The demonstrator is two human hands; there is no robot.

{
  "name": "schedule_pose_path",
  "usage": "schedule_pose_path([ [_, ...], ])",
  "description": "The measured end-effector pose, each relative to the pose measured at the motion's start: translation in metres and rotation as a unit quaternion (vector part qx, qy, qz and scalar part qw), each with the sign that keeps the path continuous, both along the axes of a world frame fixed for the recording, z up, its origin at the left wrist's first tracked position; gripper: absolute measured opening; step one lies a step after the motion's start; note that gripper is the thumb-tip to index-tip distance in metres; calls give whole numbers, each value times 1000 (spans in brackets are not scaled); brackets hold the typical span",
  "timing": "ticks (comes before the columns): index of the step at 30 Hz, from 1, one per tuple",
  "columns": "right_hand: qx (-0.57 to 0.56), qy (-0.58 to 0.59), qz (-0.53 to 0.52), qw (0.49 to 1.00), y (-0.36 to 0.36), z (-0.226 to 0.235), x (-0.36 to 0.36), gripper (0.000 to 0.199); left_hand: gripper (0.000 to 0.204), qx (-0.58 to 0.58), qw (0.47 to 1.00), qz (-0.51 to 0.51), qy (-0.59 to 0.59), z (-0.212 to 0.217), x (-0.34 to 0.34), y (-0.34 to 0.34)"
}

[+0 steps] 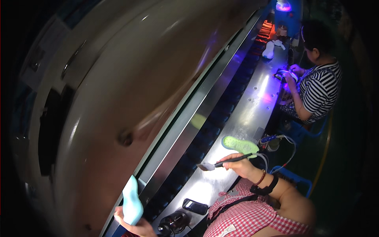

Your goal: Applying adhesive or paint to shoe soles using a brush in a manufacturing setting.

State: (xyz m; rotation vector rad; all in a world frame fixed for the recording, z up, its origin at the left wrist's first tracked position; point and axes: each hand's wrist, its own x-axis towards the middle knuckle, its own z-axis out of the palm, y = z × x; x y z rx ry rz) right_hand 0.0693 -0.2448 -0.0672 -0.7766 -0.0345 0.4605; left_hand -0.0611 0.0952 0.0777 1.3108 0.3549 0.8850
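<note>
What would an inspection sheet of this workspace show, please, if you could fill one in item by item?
Surface: metal bench, shiny, brightly lit near the brush.
Job's things: pale blue sole-shaped piece, held; brush, held; green sole-shaped piece, lying on the bench.
Clutter: dark phone-like device beside a black appliance.
Hands: left hand holds the blue piece; right hand holds the brush by its handle.
Cables: pale cords loop off the bench's right side.
Surroundings: co-worker in a striped top farther along; purple-lit lamp beyond.
</note>
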Motion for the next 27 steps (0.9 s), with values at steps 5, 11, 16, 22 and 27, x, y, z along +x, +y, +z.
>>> schedule_pose_path([
  [5,51,-68,60,995,12,42,9,21,56,-140,974,-147,99,-49,-57,-21],
  [11,39,-89,206,974,46,79,-2,19,91,-358,845,-395,-44,-99,-57,-76],
  [16,-85,-174,266,944,99,73,-6,20,89,-460,833,-288,-105,-92,-17,-110],
  [22,-155,-301,220,915,139,79,-3,17,74,-418,826,-355,-132,-119,-19,-110],
  [27,-225,-615,206,727,140,87,-42,19,70,-429,895,-71,-96,-122,-22,-103],
])
